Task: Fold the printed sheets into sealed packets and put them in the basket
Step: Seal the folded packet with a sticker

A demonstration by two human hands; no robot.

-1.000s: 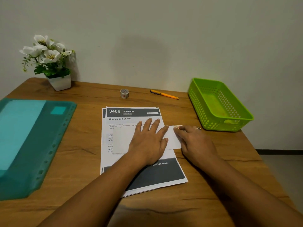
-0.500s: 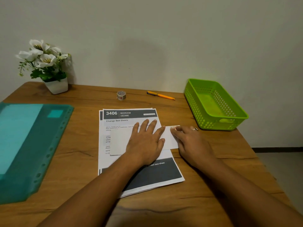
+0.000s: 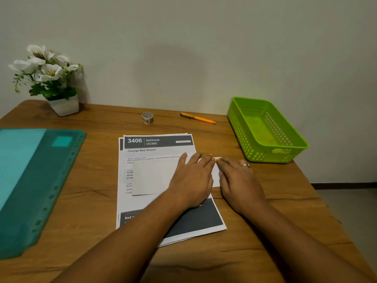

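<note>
While left hand (image 3: 193,180) and right hand (image 3: 238,180) press one packet (image 3: 153,176), fingers (image 3: 191,160) straight | one basket (image 3: 244,139) | one pen (image 3: 199,118)

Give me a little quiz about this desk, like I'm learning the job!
1. True or false: the pen lies in the basket.
2. What stands between the flowers and the pen? A tape, B cup, C scissors.
3. Which hand wears a ring?
Key: 1 false, it lies on the table; 2 A; 3 the right hand.
</note>
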